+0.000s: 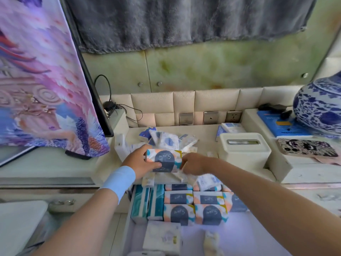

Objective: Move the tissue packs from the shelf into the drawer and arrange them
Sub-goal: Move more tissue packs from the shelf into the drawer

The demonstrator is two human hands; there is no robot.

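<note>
Forearms outstretched, left grip curled round tissue pack, right grip alongside

Pale blue wristband, left side

Glossy plastic-wrapped tissue pack

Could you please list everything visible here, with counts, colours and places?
held pack: one, navy arch on orange-teal print, above the shelf
loose packs: a pile, white-blue, on shelf
patterned packs: several, navy-orange, in drawer
teal packs: two, drawer's left side
tissue box: one, cream, shelf right
vase: one, blue-white, far right
phone: one, patterned case, right ledge
left hand: grips held pack
right hand: at its right end, grip unclear
</note>
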